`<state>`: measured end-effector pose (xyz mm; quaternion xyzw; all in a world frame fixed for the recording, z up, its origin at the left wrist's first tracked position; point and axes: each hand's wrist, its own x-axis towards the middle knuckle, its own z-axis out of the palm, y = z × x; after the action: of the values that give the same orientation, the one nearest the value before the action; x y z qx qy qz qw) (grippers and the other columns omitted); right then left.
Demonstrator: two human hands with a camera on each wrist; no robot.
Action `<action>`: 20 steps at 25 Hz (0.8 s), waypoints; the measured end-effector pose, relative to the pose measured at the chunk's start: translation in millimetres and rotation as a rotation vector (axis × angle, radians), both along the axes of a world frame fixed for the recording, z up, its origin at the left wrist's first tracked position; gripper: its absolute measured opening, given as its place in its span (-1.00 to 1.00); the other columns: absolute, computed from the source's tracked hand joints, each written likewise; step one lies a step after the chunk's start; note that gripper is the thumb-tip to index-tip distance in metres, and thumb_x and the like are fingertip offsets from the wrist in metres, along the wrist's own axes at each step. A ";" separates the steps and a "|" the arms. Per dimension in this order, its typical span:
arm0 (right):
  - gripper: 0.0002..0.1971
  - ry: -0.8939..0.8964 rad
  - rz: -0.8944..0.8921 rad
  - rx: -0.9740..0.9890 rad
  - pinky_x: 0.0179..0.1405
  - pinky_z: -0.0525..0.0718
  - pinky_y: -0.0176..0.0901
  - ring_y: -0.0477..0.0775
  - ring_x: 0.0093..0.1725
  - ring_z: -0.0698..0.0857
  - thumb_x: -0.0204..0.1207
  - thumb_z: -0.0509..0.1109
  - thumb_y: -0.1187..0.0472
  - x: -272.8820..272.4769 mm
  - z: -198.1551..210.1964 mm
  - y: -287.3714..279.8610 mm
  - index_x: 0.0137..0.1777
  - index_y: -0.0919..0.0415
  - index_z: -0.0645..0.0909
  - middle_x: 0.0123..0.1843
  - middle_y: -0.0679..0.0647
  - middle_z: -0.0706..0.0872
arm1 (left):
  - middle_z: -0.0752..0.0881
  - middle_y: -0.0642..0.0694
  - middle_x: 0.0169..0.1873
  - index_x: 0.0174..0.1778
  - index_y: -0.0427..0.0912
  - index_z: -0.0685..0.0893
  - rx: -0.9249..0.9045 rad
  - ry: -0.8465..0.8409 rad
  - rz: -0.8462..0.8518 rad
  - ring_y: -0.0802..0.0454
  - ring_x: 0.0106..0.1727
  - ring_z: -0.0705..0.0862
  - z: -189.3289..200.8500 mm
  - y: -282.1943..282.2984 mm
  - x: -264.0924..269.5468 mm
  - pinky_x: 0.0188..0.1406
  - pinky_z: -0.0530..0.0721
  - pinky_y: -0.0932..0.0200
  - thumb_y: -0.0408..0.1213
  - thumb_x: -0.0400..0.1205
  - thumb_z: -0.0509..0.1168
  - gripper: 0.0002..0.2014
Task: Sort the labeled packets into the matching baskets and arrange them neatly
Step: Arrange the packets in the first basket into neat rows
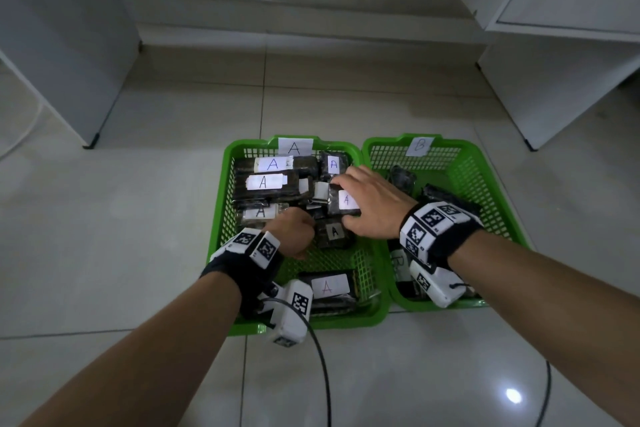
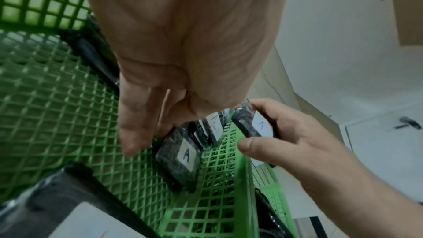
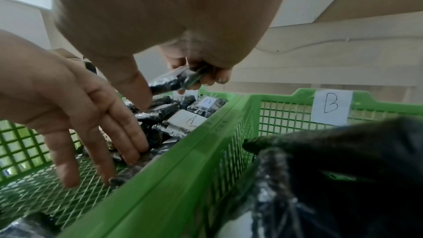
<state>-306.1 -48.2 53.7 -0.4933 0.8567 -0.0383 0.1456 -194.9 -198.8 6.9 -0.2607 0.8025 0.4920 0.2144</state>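
Dark A-labelled packet (image 1: 341, 202), white tag: right hand (image 1: 372, 203) grips it; left hand (image 1: 292, 230) relaxed, fingers touching packets in basket A (image 1: 225, 184)

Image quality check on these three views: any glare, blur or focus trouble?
Head view: dim overall, one lamp glare spot on the floor tiles, straight edges bowed by the wide lens. Left wrist view: the left hand fills the frame, soft. Right wrist view: motion smear on the right hand; the nearest black packet is out of focus.
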 end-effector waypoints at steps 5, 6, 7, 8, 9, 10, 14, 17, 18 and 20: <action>-0.26 0.032 -0.016 0.019 0.21 0.55 -0.04 0.01 0.17 0.45 0.35 0.62 -0.03 -3.7 -0.7 -5.7 0.55 0.06 0.53 0.14 -0.03 0.50 | 0.71 -0.27 0.26 0.01 -0.09 0.70 0.212 0.059 0.168 -0.31 0.23 0.71 -1.1 2.2 3.9 0.16 0.74 -0.34 -0.57 0.64 0.11 -0.66; -0.29 0.037 -0.015 0.037 0.16 0.55 -0.07 0.02 0.15 0.47 0.35 0.64 0.01 -1.7 -1.3 -9.3 0.52 0.06 0.55 0.13 -0.03 0.53 | 0.71 -0.28 0.24 0.03 -0.11 0.67 0.274 0.049 0.238 -0.31 0.23 0.71 -0.6 3.3 5.4 0.18 0.73 -0.35 -0.59 0.65 0.11 -0.68; -0.36 0.035 -0.016 0.043 0.09 0.56 -0.11 0.02 0.13 0.51 0.35 0.66 0.08 1.7 -2.0 -13.6 0.44 0.07 0.58 0.11 -0.03 0.56 | 0.71 -0.28 0.22 0.08 -0.16 0.65 0.328 0.040 0.308 -0.30 0.23 0.72 -0.7 3.6 5.9 0.20 0.72 -0.35 -0.60 0.66 0.11 -0.69; -0.44 0.035 -0.012 0.056 0.04 0.60 -0.13 0.02 0.10 0.55 0.35 0.67 0.16 6.4 -4.2 -18.3 0.35 0.09 0.61 0.08 -0.03 0.58 | 0.72 -0.30 0.20 0.12 -0.21 0.65 0.368 0.038 0.363 -0.30 0.22 0.72 -1.3 3.2 6.5 0.21 0.71 -0.35 -0.59 0.66 0.10 -0.70; -0.53 0.050 0.009 0.076 0.00 0.64 -0.11 0.04 0.08 0.59 0.37 0.65 0.24 11.3 -6.5 -22.8 0.26 0.13 0.61 0.06 -0.02 0.61 | 0.73 -0.31 0.18 0.16 -0.26 0.66 0.407 0.033 0.398 -0.31 0.21 0.73 -1.0 2.7 7.4 0.22 0.70 -0.36 -0.58 0.66 0.09 -0.69; -0.61 0.076 0.039 0.106 -0.03 0.67 -0.08 0.07 0.05 0.62 0.40 0.61 0.32 15.5 -8.8 -26.9 0.18 0.17 0.60 0.03 0.02 0.63 | 0.75 -0.31 0.18 0.21 -0.30 0.67 0.448 0.024 0.411 -0.30 0.19 0.74 -1.0 1.2 8.2 0.23 0.70 -0.36 -0.55 0.66 0.08 -0.68; -0.74 0.141 0.113 0.207 0.01 0.71 0.07 0.22 0.04 0.69 0.46 0.40 0.53 20.7 -13.9 -32.6 0.10 0.29 0.61 0.02 0.20 0.68 | 0.78 -0.26 0.15 0.22 -0.30 0.70 0.440 0.023 0.374 -0.23 0.16 0.77 -1.3 -3.3 6.4 0.26 0.71 -0.24 -0.50 0.67 0.08 -0.67; -0.72 0.167 0.094 0.244 0.03 0.70 0.05 0.26 0.11 0.68 0.47 0.36 0.59 21.5 -15.8 -33.5 0.12 0.33 0.63 0.08 0.24 0.65 | 0.84 -0.23 -0.09 -0.02 -0.26 0.76 0.080 0.057 0.136 -0.12 -0.10 0.85 0.2 -6.1 7.8 0.00 0.83 -0.15 -0.41 0.67 0.19 -0.78; -0.73 0.170 0.080 0.254 0.00 0.67 0.02 0.25 0.12 0.67 0.48 0.36 0.59 22.1 -15.5 -34.4 0.12 0.34 0.64 0.09 0.24 0.64 | 0.84 -0.21 -0.16 -0.04 -0.25 0.78 -0.053 0.045 0.002 -0.07 -0.20 0.86 0.3 -5.5 11.2 -0.13 0.86 -0.08 -0.40 0.65 0.23 -0.81; -0.79 0.174 0.051 0.263 -0.04 0.67 -0.03 0.23 0.11 0.68 0.48 0.45 0.54 21.2 -12.1 -34.0 0.08 0.36 0.67 0.08 0.23 0.64 | 0.83 -0.22 -0.20 -0.03 -0.29 0.81 -0.204 -0.023 -0.246 -0.08 -0.21 0.85 3.2 0.4 17.3 -0.19 0.86 -0.01 -0.39 0.60 0.37 -0.87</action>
<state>-284.9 -82.2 41.6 -0.4930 0.8509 0.1210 0.1352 -177.6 -198.4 10.1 -0.1865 0.8717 0.3749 0.2545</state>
